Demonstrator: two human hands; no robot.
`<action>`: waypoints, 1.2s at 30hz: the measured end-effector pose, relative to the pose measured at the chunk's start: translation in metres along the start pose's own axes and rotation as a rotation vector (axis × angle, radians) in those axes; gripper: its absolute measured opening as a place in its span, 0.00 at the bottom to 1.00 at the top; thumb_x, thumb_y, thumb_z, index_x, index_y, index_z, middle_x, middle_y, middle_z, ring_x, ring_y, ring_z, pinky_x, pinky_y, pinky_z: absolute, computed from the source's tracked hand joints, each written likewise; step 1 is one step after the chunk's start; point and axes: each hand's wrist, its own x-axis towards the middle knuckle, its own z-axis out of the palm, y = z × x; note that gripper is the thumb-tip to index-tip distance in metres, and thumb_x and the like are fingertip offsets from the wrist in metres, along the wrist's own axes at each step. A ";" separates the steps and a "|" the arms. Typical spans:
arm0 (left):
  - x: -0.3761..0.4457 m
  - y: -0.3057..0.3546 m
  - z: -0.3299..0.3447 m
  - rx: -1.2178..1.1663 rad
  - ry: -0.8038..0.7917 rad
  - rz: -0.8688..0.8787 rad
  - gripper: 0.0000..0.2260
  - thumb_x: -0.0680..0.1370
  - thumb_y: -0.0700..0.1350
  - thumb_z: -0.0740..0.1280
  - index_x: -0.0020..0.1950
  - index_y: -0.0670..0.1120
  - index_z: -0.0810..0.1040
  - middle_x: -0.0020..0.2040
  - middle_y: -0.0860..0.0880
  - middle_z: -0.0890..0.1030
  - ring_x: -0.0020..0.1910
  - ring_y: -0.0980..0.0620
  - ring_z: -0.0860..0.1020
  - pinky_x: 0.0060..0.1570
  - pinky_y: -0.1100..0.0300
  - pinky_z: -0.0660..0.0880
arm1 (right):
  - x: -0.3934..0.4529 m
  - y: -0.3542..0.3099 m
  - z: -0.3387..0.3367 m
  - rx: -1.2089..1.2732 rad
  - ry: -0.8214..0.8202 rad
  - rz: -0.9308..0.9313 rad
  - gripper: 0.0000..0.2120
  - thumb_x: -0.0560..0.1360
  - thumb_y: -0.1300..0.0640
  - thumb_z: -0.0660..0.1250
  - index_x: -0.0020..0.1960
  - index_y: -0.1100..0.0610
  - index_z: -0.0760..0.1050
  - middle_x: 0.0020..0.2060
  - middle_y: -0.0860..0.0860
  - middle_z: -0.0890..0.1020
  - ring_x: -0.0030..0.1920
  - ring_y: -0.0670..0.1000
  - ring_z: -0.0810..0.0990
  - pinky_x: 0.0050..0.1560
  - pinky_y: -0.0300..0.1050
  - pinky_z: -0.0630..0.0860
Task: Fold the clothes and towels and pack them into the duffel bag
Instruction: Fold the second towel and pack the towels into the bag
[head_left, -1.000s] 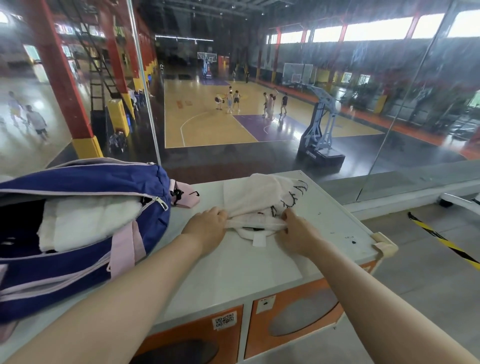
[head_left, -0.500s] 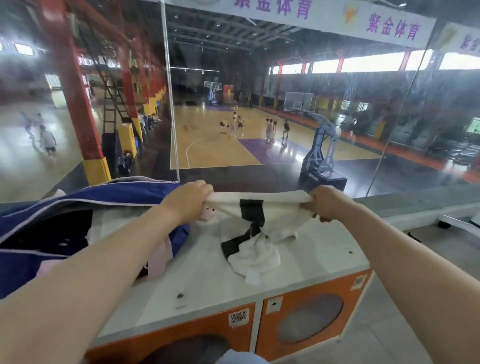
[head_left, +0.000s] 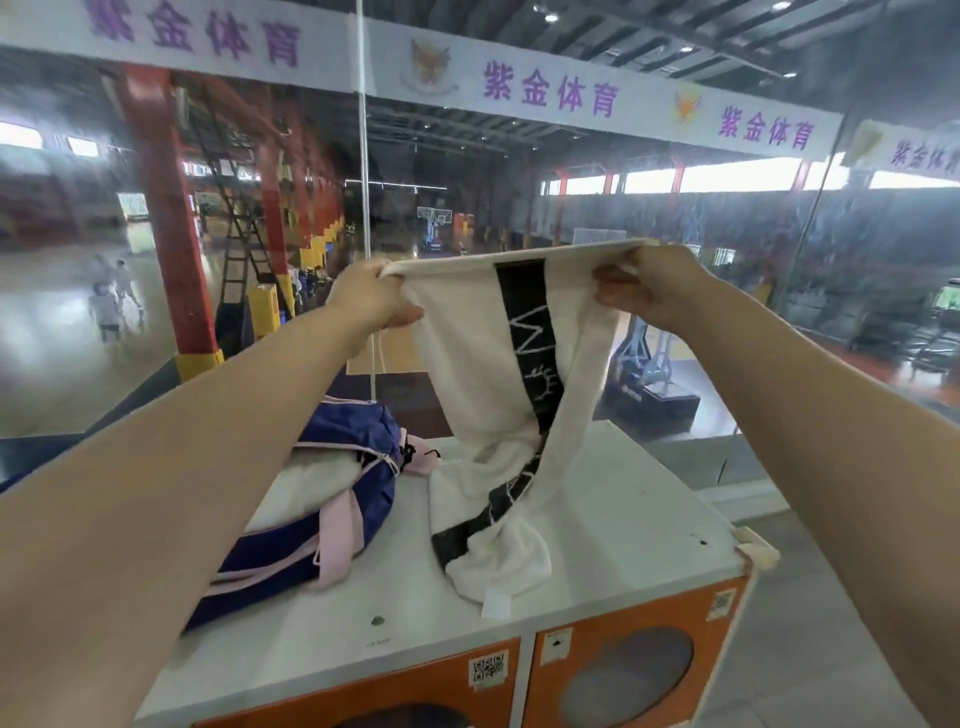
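Hanging from our hands, the white towel (head_left: 478, 384) carries a black stripe with white markings down its length, and its twisted lower end rests on the white counter (head_left: 623, 525). Our left hand (head_left: 371, 301) and right hand (head_left: 649, 288) pinch its top corners. Beside it lies the open blue duffel bag (head_left: 311, 519).

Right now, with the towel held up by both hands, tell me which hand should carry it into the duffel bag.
Left. The left hand pinches the towel corner on the side where the open duffel bag lies; the right hand holds the far corner and would probably have to cross over.
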 end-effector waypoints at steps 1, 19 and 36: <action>0.004 0.006 0.000 -0.119 0.024 -0.011 0.09 0.75 0.39 0.66 0.55 0.43 0.78 0.50 0.44 0.81 0.48 0.46 0.81 0.51 0.51 0.81 | 0.000 -0.007 0.003 0.032 -0.006 -0.017 0.13 0.79 0.66 0.53 0.46 0.59 0.75 0.44 0.58 0.78 0.45 0.56 0.77 0.43 0.54 0.82; 0.026 0.063 -0.040 0.009 0.413 0.239 0.13 0.79 0.45 0.56 0.55 0.50 0.79 0.51 0.50 0.81 0.50 0.48 0.79 0.52 0.51 0.78 | 0.009 -0.059 0.025 -0.499 0.075 -0.530 0.14 0.79 0.58 0.57 0.58 0.62 0.77 0.55 0.60 0.79 0.47 0.50 0.72 0.44 0.42 0.69; -0.036 -0.060 -0.004 -0.032 -0.026 -0.178 0.10 0.83 0.51 0.59 0.63 0.51 0.73 0.49 0.52 0.76 0.48 0.52 0.76 0.45 0.56 0.76 | -0.017 0.048 -0.054 -0.442 -0.514 0.167 0.13 0.78 0.47 0.66 0.40 0.55 0.73 0.34 0.52 0.71 0.37 0.50 0.68 0.41 0.42 0.69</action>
